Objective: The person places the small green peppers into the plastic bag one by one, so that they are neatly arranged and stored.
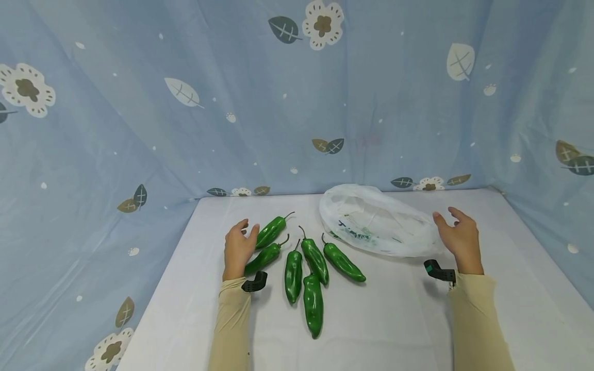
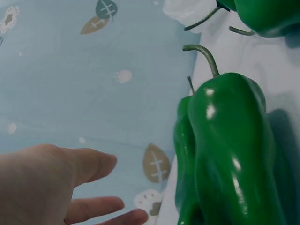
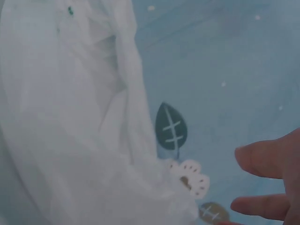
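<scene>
My left hand (image 1: 240,245) hovers at the left of the table beside two green peppers, one farther back (image 1: 271,232) and one nearer (image 1: 265,258). Its fingers are loosely bent and hold nothing. Several more glossy green peppers (image 1: 293,275) with thin stems lie toward the middle. A white translucent plastic bag (image 1: 385,221) with green print lies at the back right, its mouth spread. Just right of the bag, my right hand (image 1: 459,237) is raised with thumb and fingers apart and nothing in its grasp. The left wrist view shows a large pepper (image 2: 232,150) close up, apart from the fingers.
A white cloth (image 1: 380,319) covers the table. Blue fabric (image 1: 260,129) with leaves and flowers hangs behind and at both sides. Each wrist wears a small black camera, one on the left (image 1: 255,282) and one on the right (image 1: 439,271).
</scene>
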### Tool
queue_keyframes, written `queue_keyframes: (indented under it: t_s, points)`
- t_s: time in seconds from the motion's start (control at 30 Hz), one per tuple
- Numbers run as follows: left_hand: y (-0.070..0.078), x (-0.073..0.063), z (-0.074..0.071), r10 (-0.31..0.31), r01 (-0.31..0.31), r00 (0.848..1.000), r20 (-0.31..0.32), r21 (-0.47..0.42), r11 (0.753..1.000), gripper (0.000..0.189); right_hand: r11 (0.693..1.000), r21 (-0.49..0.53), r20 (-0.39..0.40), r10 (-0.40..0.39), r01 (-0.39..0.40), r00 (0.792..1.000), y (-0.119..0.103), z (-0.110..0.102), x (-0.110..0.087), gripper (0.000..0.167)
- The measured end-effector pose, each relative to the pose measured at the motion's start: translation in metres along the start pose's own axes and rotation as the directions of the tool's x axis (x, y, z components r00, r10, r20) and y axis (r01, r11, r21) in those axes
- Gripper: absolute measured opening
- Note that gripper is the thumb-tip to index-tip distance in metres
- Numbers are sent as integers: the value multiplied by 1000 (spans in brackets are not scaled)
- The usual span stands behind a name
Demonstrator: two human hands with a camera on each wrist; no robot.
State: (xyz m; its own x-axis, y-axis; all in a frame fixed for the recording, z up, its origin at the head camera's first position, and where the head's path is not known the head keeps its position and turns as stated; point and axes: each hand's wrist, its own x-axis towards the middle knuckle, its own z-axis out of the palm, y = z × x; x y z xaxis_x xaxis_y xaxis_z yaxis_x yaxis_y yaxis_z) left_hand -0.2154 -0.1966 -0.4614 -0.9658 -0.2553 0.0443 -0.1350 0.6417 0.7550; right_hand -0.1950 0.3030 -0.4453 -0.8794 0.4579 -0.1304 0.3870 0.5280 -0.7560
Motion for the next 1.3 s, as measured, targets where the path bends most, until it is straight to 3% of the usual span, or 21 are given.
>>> queue_keyframes:
  t_s: [0.3,0.7,1.3]
  points:
    - [-4,3,6,-67,63,997,44,84,994,56,998,0,131,59,-60,990,14,4,8,74]
    - [-2,0,11,-38,26,994,106,112,993,55,1000,-6,214,15,-14,977,20,5,10,71]
    - [-3,-1,16,-47,28,992,117,163,986,47,1000,24,187,-6,2,982,23,18,12,60]
